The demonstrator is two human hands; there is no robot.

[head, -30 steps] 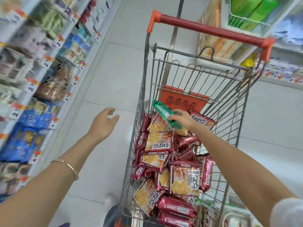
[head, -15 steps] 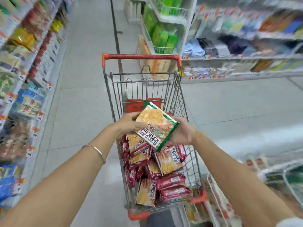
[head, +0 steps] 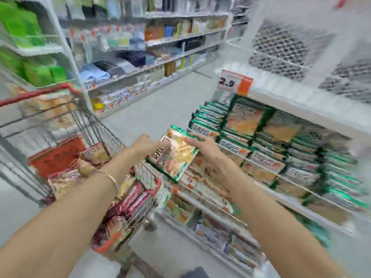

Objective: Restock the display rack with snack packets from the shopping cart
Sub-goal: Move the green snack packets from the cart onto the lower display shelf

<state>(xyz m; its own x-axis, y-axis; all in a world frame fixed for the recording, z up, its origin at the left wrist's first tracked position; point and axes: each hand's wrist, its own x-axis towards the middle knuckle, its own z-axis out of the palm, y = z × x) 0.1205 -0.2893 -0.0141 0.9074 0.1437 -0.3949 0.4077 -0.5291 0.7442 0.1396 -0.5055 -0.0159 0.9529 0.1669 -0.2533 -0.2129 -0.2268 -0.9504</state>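
Observation:
A green-edged snack packet [head: 172, 156] with an orange picture is held between both hands, in front of the display rack [head: 301, 99]. My left hand [head: 145, 143] grips its left edge and my right hand [head: 202, 144] grips its top right edge. On the rack's shelf lie stacks of matching green packets [head: 261, 137]. The shopping cart [head: 96, 125] stands at the left, holding several red packets [head: 128, 205]. The frame is blurred by motion.
A price tag reading 2.9 [head: 234, 82] hangs on the rack's upper shelf edge. Lower rack shelves [head: 210, 199] hold more packets. Across the aisle floor [head: 160, 109], long shelves [head: 150, 63] carry mixed goods. A white wire-mesh panel [head: 281, 49] stands above the rack.
My view has swung right from the cart to the display rack. Both hands carried the green packet out of the cart and toward the rack shelf.

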